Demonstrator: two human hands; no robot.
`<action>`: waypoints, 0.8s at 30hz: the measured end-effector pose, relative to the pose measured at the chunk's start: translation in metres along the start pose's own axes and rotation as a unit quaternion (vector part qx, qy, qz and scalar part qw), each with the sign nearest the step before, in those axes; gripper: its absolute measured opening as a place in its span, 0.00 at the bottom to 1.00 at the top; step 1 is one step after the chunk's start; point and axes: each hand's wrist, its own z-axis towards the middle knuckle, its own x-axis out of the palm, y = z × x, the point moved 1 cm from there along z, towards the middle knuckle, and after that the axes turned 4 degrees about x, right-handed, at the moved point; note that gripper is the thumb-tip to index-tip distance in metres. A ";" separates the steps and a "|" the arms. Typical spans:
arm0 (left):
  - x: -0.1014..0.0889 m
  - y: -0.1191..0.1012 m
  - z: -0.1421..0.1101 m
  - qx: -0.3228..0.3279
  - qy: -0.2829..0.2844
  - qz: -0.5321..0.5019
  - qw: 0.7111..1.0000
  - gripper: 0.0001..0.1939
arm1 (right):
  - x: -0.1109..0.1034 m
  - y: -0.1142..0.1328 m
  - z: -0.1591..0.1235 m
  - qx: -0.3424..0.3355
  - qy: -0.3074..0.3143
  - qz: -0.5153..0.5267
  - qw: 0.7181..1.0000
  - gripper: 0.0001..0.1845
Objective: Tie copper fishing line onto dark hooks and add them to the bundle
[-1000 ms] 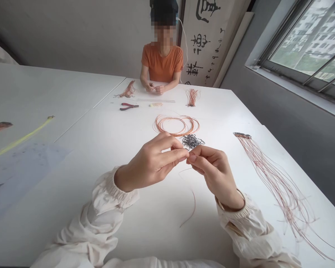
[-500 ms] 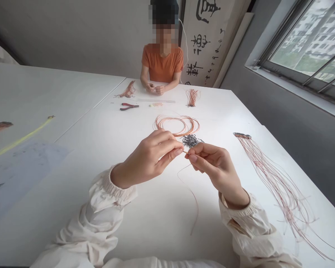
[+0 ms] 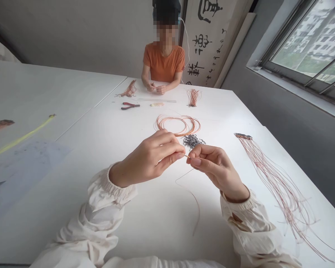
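My left hand (image 3: pixel 152 156) is closed in a pinch on one end of a short thin piece, apparently the shank of a fish hook (image 3: pixel 187 156), mostly covered by fingers. Thumb and forefinger of my right hand (image 3: pixel 213 167) are pressed together at its other end, on a thin fishing line. Below the right fingers the loose line (image 3: pixel 194 196) hangs in a curve over the white table. Just beyond my fingertips lies a heap of dark fish hooks (image 3: pixel 193 140). Behind it rests a coil of orange-brown line (image 3: pixel 195 128).
Right of my hands lies a bundle of hooked lines (image 3: pixel 264 169). Farther off are red-handled pliers (image 3: pixel 130 106), a clear ruler (image 3: pixel 158 100) and two more bundles. A co-worker in an orange shirt (image 3: pixel 164 63) sits opposite. At left are a yellow strand (image 3: pixel 25 137) and a sheet (image 3: pixel 30 169).
Both hands stay pinched together, and the right fingers have shifted slightly down and turned a little. The hanging line has swayed slightly.
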 end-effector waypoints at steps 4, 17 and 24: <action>0.002 0.001 0.000 -0.004 0.014 0.007 1.000 0.06 | 0.001 -0.001 0.001 -0.010 -0.011 0.003 1.000 0.05; 0.003 0.000 0.001 0.010 0.020 -0.002 1.000 0.06 | 0.008 -0.004 0.003 -0.006 -0.053 -0.023 0.998 0.12; 0.001 0.000 0.000 0.021 0.010 -0.004 1.000 0.06 | 0.009 -0.002 -0.002 -0.022 -0.051 -0.030 0.998 0.10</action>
